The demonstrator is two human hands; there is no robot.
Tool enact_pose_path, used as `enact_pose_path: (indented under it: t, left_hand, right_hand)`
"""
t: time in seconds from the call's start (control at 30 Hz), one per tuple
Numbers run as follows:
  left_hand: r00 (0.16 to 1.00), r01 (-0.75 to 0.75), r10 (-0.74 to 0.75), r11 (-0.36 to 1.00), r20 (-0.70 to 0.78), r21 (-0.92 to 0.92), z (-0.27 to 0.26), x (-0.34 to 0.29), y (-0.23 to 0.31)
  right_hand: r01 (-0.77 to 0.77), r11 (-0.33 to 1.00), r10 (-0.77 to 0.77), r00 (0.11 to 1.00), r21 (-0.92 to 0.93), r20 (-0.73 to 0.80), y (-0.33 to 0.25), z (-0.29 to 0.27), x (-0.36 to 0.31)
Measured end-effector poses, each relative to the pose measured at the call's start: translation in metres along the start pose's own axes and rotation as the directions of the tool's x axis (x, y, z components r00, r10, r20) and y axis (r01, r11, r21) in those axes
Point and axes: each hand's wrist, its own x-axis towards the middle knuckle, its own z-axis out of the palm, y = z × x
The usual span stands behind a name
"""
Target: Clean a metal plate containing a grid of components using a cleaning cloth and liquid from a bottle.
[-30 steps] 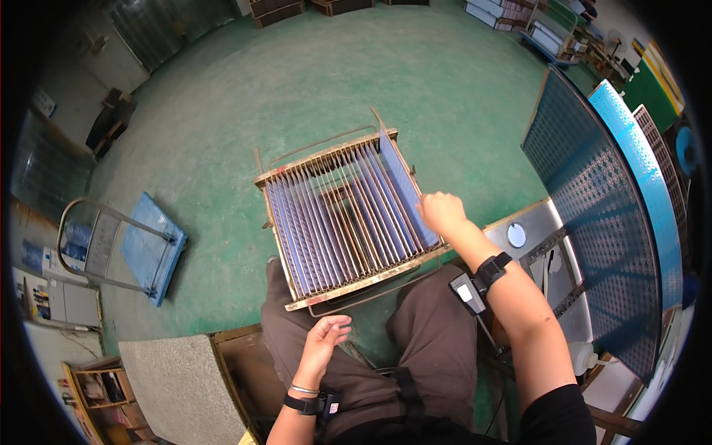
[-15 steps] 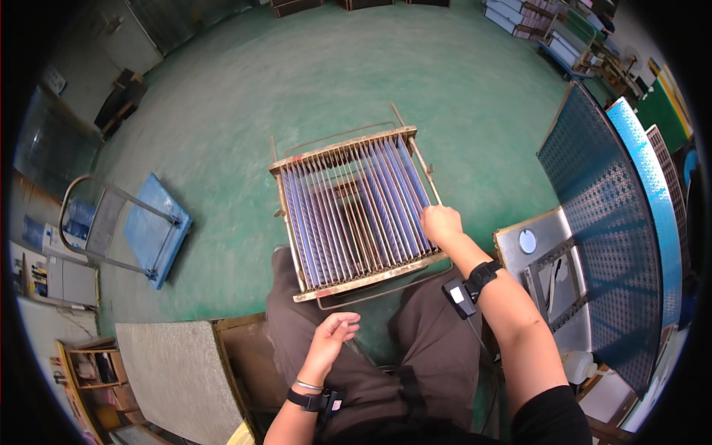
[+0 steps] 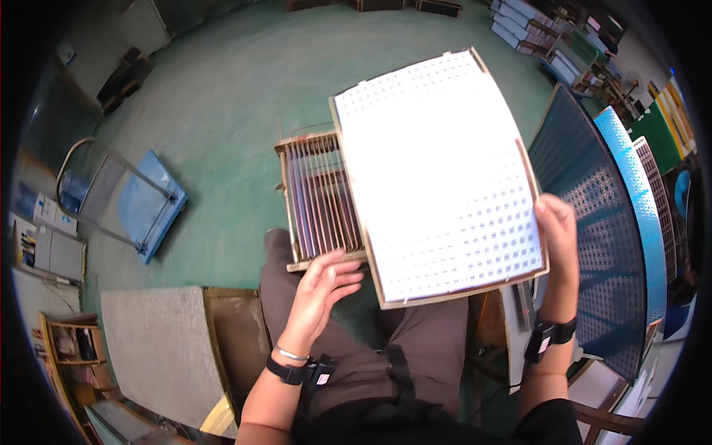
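My right hand (image 3: 560, 226) grips the right edge of a large framed panel (image 3: 437, 178), thumb on its face. Rows of small dark marks cover the panel, and glare washes its middle to white. It is held up, tilted, over the right part of a slatted rack (image 3: 300, 266), hiding that part. Thin upright sheets (image 3: 304, 196) stand in the rack's left slots. My left hand (image 3: 320, 293) is open with fingers apart, near the rack's front bar and left of the panel's lower corner; it holds nothing I can see.
On the right, tall dark perforated panels (image 3: 593, 222) lean beside a light-blue panel (image 3: 639, 215). A blue trolley (image 3: 152, 208) stands on the green floor at left. Near my left forearm is a grey board-topped surface (image 3: 159, 348). Loaded carts (image 3: 571, 59) stand far right.
My right hand has moved right and now holds up the framed panel, not seen in this position before. My left hand has spread its fingers and shifted slightly up toward the rack.
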Motion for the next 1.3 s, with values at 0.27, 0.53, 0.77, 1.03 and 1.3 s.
enact_pose_path:
  t: [0.27, 0.53, 0.77, 1.03, 1.3]
  left_hand:
    - [0.956, -0.213, 0.186, 0.972, -0.225, -0.101, 0.032, -0.028, 0.013]
    - [0.952, -0.196, 0.173, 0.978, -0.252, -0.069, 0.025, -0.046, 0.012]
    - [0.947, -0.216, 0.182, 0.971, -0.266, -0.104, 0.021, -0.051, 0.011]
    - [0.954, -0.198, 0.167, 0.974, -0.248, -0.109, 0.007, -0.049, 0.007]
    - [0.955, -0.193, 0.156, 0.973, -0.253, -0.126, 0.006, -0.047, 0.005]
  right_hand:
    - [-0.246, 0.868, 0.229, 0.969, 0.431, 0.093, 0.085, 0.085, -0.077]
    - [-0.224, 0.812, 0.223, 0.972, 0.538, 0.068, 0.084, 0.101, -0.097]
    - [-0.218, 0.824, 0.26, 0.966, 0.523, -0.008, 0.068, 0.111, -0.105]
    - [-0.23, 0.853, 0.265, 0.964, 0.469, -0.009, 0.048, 0.117, -0.104]
    - [-0.238, 0.868, 0.262, 0.965, 0.436, 0.006, 0.054, 0.114, -0.106]
